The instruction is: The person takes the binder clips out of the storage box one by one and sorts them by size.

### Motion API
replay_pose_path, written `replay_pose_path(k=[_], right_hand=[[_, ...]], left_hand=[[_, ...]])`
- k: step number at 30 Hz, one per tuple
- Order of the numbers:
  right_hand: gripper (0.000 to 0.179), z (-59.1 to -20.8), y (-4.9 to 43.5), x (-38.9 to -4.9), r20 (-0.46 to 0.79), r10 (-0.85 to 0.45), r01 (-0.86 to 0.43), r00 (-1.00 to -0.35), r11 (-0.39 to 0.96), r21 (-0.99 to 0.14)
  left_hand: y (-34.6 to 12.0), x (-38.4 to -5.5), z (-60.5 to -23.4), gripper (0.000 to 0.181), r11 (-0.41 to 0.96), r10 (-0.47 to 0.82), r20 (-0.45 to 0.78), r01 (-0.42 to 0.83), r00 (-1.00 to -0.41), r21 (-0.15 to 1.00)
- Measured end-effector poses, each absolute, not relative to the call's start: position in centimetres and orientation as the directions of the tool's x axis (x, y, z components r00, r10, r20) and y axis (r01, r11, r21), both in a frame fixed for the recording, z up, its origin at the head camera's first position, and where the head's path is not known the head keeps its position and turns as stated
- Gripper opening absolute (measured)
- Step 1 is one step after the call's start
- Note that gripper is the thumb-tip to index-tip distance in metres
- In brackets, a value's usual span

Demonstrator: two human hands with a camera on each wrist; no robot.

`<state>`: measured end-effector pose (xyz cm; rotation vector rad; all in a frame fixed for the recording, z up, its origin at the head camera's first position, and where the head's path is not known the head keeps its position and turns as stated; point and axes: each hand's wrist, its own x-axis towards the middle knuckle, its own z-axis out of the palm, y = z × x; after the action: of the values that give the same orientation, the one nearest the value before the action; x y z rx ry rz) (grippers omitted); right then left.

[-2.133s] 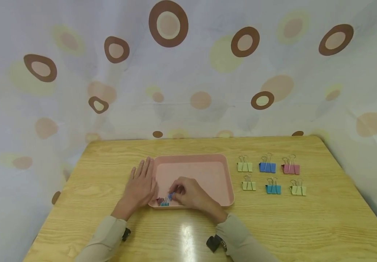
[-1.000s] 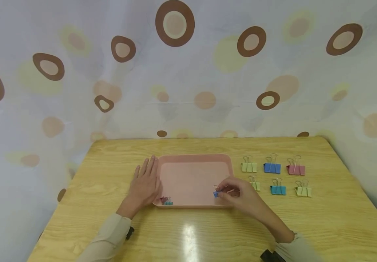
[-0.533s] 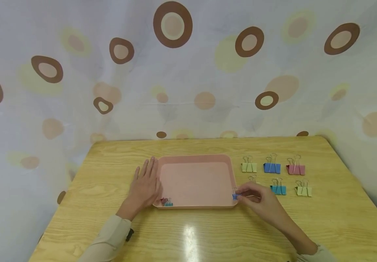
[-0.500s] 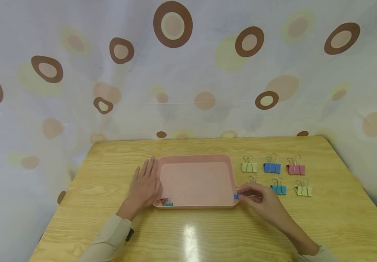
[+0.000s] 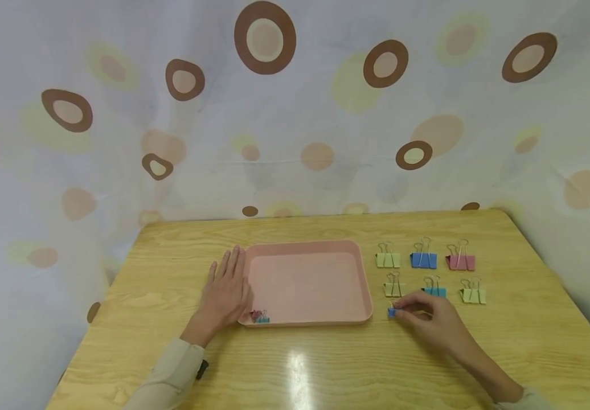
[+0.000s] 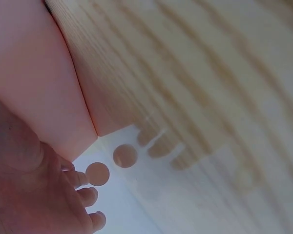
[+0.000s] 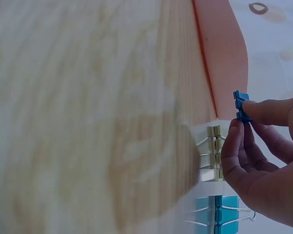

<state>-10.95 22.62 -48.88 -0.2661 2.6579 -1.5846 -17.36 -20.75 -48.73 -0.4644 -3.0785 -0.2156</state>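
My right hand [image 5: 435, 319] pinches a small blue binder clip [image 5: 392, 312] between thumb and fingertips, just right of the pink tray [image 5: 305, 324]. In the right wrist view the same blue clip [image 7: 241, 105] shows between the thumb and fingers. My left hand [image 5: 225, 293] lies with straight fingers along the tray's left side; the left wrist view shows it beside the tray wall [image 6: 39, 73]. Inside the tray's near left corner sit a small red clip [image 5: 255, 315] and a small teal clip [image 5: 262, 320].
Right of the tray larger binder clips stand in two rows: pale yellow [image 5: 388, 260], blue [image 5: 423, 261] and red [image 5: 461, 262] behind; pale yellow [image 5: 393, 289], teal [image 5: 434, 291] and pale yellow [image 5: 473, 295] in front. A patterned curtain [image 5: 320, 114] hangs behind the wooden table [image 5: 254, 370].
My right hand has carried the small blue clip from the tray's near left corner rightward, over the right rim and out above the table. My left hand has stayed at the tray's left side.
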Motion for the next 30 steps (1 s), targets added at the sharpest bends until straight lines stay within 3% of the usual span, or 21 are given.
replay_pose_path(k=[9,22,30], right_hand=[[0.009,-49.37,23.63,-11.11,0.132,-0.196,-0.22,-0.972,0.546,-0.808],[0.009,-49.57,23.56,-10.91,0.12,-0.181,-0.21,-0.976,0.648,-0.732],[0.014,-49.07,23.52,-10.92,0.151,-0.104,-0.182,-0.983,0.662,-0.727]], left_hand=[[-20.77,-17.18,-48.93,0.062,0.944,0.296,0.071,0.303,-0.953,0.133],[-20.82,-17.08,-48.81,0.062,0.942,0.296,0.071,0.303,-0.953,0.142],[-20.81,-17.26,-48.97,0.062,0.94,0.306,0.086,0.315,-0.948,0.128]])
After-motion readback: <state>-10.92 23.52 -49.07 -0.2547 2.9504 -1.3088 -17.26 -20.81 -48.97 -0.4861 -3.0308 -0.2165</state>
